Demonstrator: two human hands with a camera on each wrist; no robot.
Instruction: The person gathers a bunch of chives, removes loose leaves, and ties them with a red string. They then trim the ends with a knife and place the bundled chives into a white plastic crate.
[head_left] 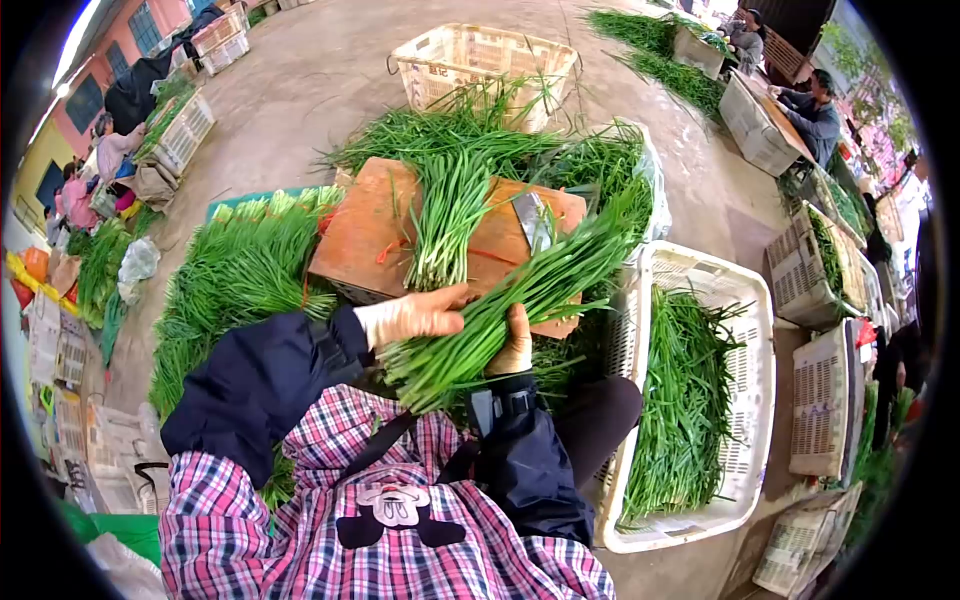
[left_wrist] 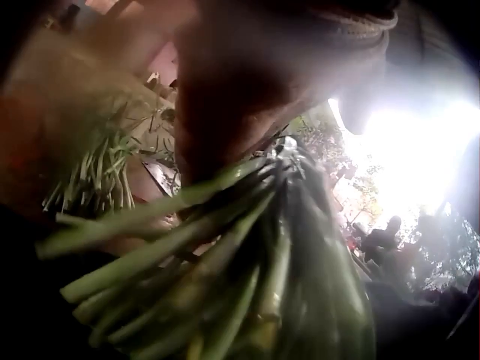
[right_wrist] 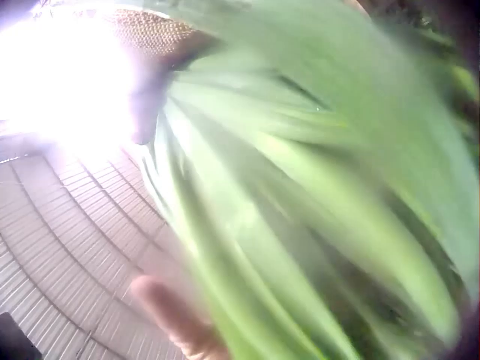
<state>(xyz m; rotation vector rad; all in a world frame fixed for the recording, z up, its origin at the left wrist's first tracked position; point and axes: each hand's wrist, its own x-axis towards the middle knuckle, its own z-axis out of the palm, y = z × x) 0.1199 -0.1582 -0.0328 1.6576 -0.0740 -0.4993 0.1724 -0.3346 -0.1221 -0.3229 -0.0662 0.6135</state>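
A loose bunch of green chives (head_left: 500, 318) slants across in front of the body, its stalk ends toward the lower left. My right hand (head_left: 513, 345) grips it near the middle, thumb up along the side; in the right wrist view the leaves (right_wrist: 277, 202) fill most of the picture. At the stalk end, my left hand (head_left: 415, 317) lies against the bunch with its fingers stretched out. Stalk ends (left_wrist: 225, 277) fan out below that hand in the left wrist view. Another chive bunch (head_left: 440, 220) lies on the orange-brown board (head_left: 360, 225), beside a flat metal blade (head_left: 533, 220).
A white crate (head_left: 760, 430) with loose chives stands at the right, and a cream crate (head_left: 480, 45) beyond the board. Piled chives (head_left: 240, 270) lie at the left. Farther off, people sit by more crates, one person (head_left: 815, 115) at the upper right.
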